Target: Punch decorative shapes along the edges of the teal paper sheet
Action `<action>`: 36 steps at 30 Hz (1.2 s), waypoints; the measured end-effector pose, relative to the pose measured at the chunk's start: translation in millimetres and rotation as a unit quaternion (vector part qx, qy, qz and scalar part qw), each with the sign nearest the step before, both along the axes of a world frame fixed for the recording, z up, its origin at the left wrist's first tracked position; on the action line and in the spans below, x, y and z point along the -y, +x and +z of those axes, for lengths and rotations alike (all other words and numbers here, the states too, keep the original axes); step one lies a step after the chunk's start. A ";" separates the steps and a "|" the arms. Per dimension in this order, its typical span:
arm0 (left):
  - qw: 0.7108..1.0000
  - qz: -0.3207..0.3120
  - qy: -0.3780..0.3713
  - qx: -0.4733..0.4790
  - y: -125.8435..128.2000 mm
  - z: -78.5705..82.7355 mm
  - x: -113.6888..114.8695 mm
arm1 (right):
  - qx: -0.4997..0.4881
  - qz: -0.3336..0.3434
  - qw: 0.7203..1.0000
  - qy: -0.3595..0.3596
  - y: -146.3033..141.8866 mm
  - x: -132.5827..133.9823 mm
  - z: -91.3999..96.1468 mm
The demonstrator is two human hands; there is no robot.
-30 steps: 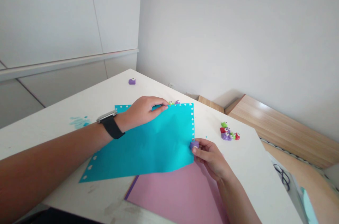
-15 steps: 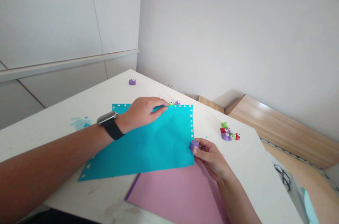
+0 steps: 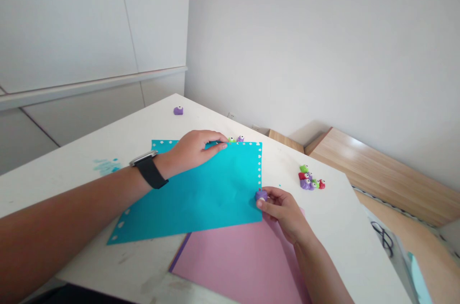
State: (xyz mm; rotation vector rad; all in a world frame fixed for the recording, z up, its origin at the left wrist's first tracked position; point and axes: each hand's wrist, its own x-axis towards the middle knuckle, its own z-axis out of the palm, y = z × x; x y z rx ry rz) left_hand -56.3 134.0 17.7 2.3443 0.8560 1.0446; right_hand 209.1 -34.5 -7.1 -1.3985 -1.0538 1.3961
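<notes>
A blue sheet of paper [image 3: 201,189] spreads before me, with small shapes punched along its top, right and lower-left edges. My right hand [image 3: 283,208] grips a small purple craft punch [image 3: 261,195] on the sheet's right edge, just below the punched row. At the top edge, my left hand [image 3: 199,148] pinches the paper between thumb and fingers; a watch is on that wrist. Close beyond its fingertips sit a green punch [image 3: 232,140] and another purple punch [image 3: 240,139], both partly hidden. The left forearm covers part of the sheet's left side.
Below the sheet lies a pink pad [image 3: 233,261] with a purple edge. Several coloured punches [image 3: 305,183] cluster at the right of the white table [image 3: 330,227]. One more purple punch [image 3: 178,111] stands near the far corner. Blue paper bits [image 3: 107,167] are scattered at left.
The purple punch and my right hand have shifted slightly left and up along the paper's edge. My left hand stays on the top edge, almost unmoved.
</notes>
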 end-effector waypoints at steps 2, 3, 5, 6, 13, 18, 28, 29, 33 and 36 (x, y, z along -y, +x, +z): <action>1.000 -0.001 -0.003 0.004 -0.1 -0.3 -0.7 | -0.006 0.006 1.000 -0.006 0.2 0.1 -1.0; 1.000 -0.001 -0.004 0.006 -0.1 -0.4 -0.8 | -0.011 0.008 1.000 -0.007 0.2 0.1 -1.4; 1.000 -0.003 -0.006 0.007 -0.1 -0.6 -0.8 | -0.022 0.012 1.000 -0.010 0.0 0.3 -1.8; 1.000 -0.004 -0.006 0.007 -0.1 -0.6 -0.6 | -0.025 0.014 1.000 -0.012 -0.2 0.3 -1.7; 0.999 0.019 0.012 -0.034 -1.0 -1.1 -0.3 | -0.049 0.027 0.998 -0.027 0.5 -0.2 0.9; 0.995 0.005 0.013 -0.100 -1.0 -2.8 -1.2 | -0.054 0.043 0.996 -0.047 1.2 1.5 0.6; 0.986 -0.004 0.075 -0.148 0.7 -3.6 4.3 | -0.022 0.042 0.998 -0.030 -3.8 -0.8 -5.2; 0.985 -0.004 0.087 -0.148 1.3 -3.8 5.1 | -0.028 0.036 0.998 -0.030 -4.5 -0.8 -4.1; 0.980 -0.014 0.146 -0.137 3.1 -2.9 8.0 | -0.066 0.008 0.997 -0.047 -7.2 -0.2 1.7; 0.977 -0.017 0.165 -0.131 3.3 -0.4 11.1 | -0.054 0.004 0.997 -0.046 -8.6 -0.4 2.5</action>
